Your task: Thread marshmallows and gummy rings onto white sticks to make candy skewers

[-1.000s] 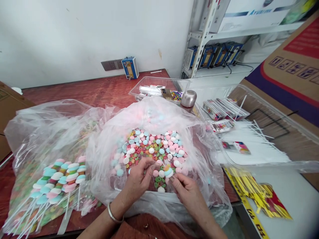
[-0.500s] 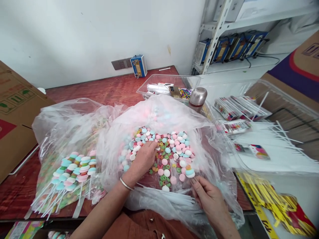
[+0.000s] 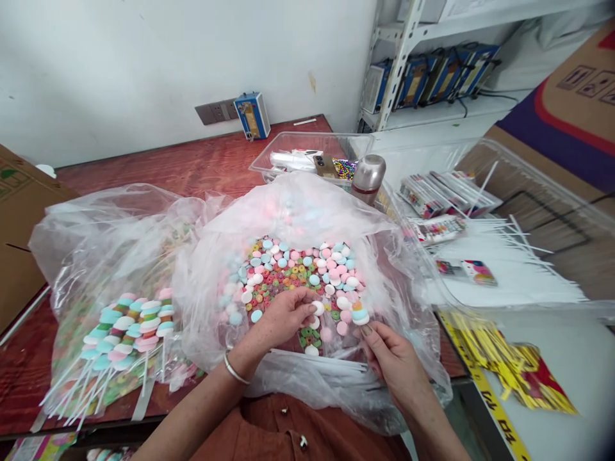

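Note:
My right hand [image 3: 391, 352] pinches the lower end of a candy skewer [image 3: 360, 314], stacked with a white and a blue marshmallow and an orange gummy ring. My left hand [image 3: 286, 315] is closed, thumb and fingertips together on a white marshmallow [image 3: 317, 308] above the loose candy. Small gummy rings [image 3: 283, 279] in red, green and yellow lie in the middle of an opened clear plastic bag [image 3: 204, 320]. Around them are pink, blue and white marshmallows [image 3: 336, 269]. White sticks [image 3: 319, 363] lie along the bag's near edge.
Finished candy skewers [image 3: 127, 326] rest on another plastic bag at left. A metal flask [image 3: 369, 176] stands by a clear tray [image 3: 269, 148] behind. At right, a big clear bin [image 3: 432, 291] holds white sticks and packets; yellow ties [image 3: 500, 365] lie before it. Cardboard boxes [image 3: 29, 211] flank the table.
My left hand has moved down and right from the gummy rings, toward my right hand, and now pinches a white marshmallow. My right hand still holds the skewer. The view has shifted slightly.

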`<state>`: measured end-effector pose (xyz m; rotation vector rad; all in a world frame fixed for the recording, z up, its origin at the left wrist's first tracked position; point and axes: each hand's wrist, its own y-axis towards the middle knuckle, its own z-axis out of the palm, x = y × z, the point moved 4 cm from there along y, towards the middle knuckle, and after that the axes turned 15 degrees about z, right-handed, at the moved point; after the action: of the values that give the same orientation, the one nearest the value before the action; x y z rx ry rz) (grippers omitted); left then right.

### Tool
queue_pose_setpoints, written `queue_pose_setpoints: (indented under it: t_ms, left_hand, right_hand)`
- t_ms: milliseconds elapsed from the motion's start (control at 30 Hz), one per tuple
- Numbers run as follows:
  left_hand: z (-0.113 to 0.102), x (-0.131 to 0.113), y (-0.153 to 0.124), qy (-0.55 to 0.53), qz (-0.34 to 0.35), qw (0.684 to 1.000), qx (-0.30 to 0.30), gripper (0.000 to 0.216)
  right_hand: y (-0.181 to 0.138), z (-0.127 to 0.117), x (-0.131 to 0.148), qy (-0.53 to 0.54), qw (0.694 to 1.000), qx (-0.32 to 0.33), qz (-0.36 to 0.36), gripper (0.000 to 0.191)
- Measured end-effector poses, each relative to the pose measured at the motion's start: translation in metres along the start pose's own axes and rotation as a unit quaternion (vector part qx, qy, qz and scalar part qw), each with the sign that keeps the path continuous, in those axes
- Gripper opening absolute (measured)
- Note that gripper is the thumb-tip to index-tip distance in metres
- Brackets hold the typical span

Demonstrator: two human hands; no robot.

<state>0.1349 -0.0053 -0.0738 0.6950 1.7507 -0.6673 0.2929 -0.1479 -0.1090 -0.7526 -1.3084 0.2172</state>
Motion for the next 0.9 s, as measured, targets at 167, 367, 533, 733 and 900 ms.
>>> queue_pose_setpoints:
  t_ms: [167, 367, 533, 733, 900]
  left_hand:
    - [0.006, -0.011, 0.028, 0.188, 0.118, 0.975, -0.021, 0.018]
    - [0.012, -0.008, 0.044, 0.29, 0.12, 0.949, -0.034, 0.019]
    - [0.016, -0.009, 0.046, 0.347, 0.129, 0.929, -0.015, 0.007]
    - [0.021, -0.017, 0.033, 0.274, 0.152, 0.948, -0.058, 0.01]
    - [0.029, -0.012, 0.02, -0.12, 0.08, 0.988, -0.048, 0.025]
  right_hand:
    - [-0.001, 0.0, 0.001, -0.004, 1.0, -0.009, 0.005, 0.044]
    - [-0.002, -0.001, -0.001, 0.01, 1.0, -0.003, 0.01, 0.042]
    - [0.001, -0.002, -0.003, 0.011, 1.0, -0.005, 0.005, 0.042]
    - [0.0, 0.003, 0.003, 0.027, 1.0, -0.007, -0.014, 0.04]
    - [-0.001, 0.017, 0.03, 0.023, 0.993, -0.053, -0.108, 0.03]
